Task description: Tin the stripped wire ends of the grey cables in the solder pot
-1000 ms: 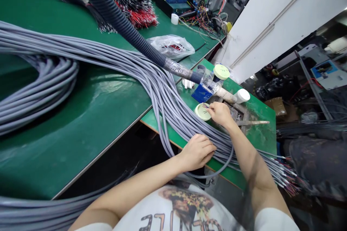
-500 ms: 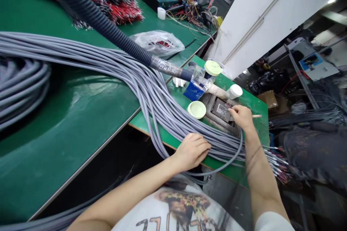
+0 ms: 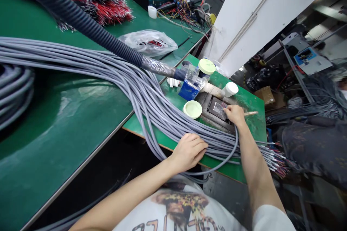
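Note:
My right hand [image 3: 235, 114] is closed on the end of a grey cable [image 3: 236, 137], which loops down behind the wrist. Thin wires [image 3: 224, 105] at that end point over a solder pot [image 3: 217, 107] with a shiny surface inside a dark frame. My left hand [image 3: 189, 151] lies on a thick bundle of grey cables [image 3: 162, 115], its fingers bent together over the near side; the fingertips are hidden. The bundle's stripped ends [image 3: 276, 160], with coloured wires, stick out beyond my right forearm.
A ribbed hose [image 3: 108, 39] with a pale nozzle [image 3: 214, 89] reaches across to the pot. Around it stand a shallow pale dish [image 3: 192, 109], a yellow-lidded jar [image 3: 206, 66], a white cup [image 3: 230, 89] and a blue box [image 3: 188, 90]. A wooden stick [image 3: 251, 113] lies right of the pot.
The view has turned slightly, so the scene sits further left. Both hands keep nearly the same place, the right one still at the pot with the cable.

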A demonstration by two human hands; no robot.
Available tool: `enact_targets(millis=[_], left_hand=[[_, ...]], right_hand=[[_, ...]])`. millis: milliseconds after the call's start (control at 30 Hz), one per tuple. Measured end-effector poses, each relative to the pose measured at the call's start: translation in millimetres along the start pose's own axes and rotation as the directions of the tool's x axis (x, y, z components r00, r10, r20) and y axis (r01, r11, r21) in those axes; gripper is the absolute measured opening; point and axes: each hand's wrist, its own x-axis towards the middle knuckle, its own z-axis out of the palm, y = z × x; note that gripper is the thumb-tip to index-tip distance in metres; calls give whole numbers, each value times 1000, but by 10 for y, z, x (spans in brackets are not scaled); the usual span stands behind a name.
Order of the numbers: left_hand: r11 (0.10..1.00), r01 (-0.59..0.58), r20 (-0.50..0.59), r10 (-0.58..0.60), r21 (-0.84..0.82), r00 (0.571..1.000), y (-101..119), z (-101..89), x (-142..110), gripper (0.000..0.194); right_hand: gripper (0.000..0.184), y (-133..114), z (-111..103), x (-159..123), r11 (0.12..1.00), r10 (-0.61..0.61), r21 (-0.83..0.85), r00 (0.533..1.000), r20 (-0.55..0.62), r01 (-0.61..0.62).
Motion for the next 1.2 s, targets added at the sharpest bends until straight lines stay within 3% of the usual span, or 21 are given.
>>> enact_targets(millis=[233, 300, 367, 433, 500, 567, 600, 667, 833, 1067, 1133, 1200], left_hand=[[998, 21, -48, -24, -68, 999, 33, -22, 1, 16], [981, 56, -116, -79, -186, 990, 58, -32, 19, 14], [917, 140, -179, -219, -373, 959, 87, -25, 71, 12], [751, 247, -160, -424, -613, 892, 114, 13, 168, 11], [477, 309, -32, -581, -823, 813, 141, 88, 294, 19], [212, 299, 104, -628, -931, 771, 176, 191, 414, 30], [124, 280, 142, -631, -952, 762, 198, 247, 461, 33], [50, 232, 145, -647, -971, 749, 244, 355, 515, 29], [75, 151, 55, -702, -986, 710, 315, 537, 512, 17], [288, 100, -101, -609, -952, 786, 424, 553, 574, 16], [452, 50, -243, -566, -891, 787, 385, 489, 590, 14], [720, -52, -479, -403, -692, 780, 291, 415, 574, 12]], right_hand=[[34, -9, -196, -147, 978, -23, 203, 998, -59, 34], [36, -62, -281, -320, 948, -28, 314, 996, -90, 55], [35, -166, -343, -544, 856, -11, 512, 992, -127, 75], [32, -310, -377, -781, 696, 32, 713, 989, -143, 81], [30, -468, -390, -996, 581, 64, 811, 989, -136, 74], [30, -608, -389, -1171, 518, 79, 851, 987, -141, 80], [29, -662, -386, -1243, 495, 89, 865, 984, -151, 88], [27, -735, -377, -1355, 450, 105, 886, 979, -175, 110], [27, -732, -352, -1503, 340, 134, 934, 978, -161, 107], [24, -656, -360, -1672, 116, 109, 991, 991, -77, 64], [23, -641, -343, -1761, 104, 70, 993, 996, -55, 47], [31, -631, -292, -1858, 81, 26, 996, 999, -33, 31]])
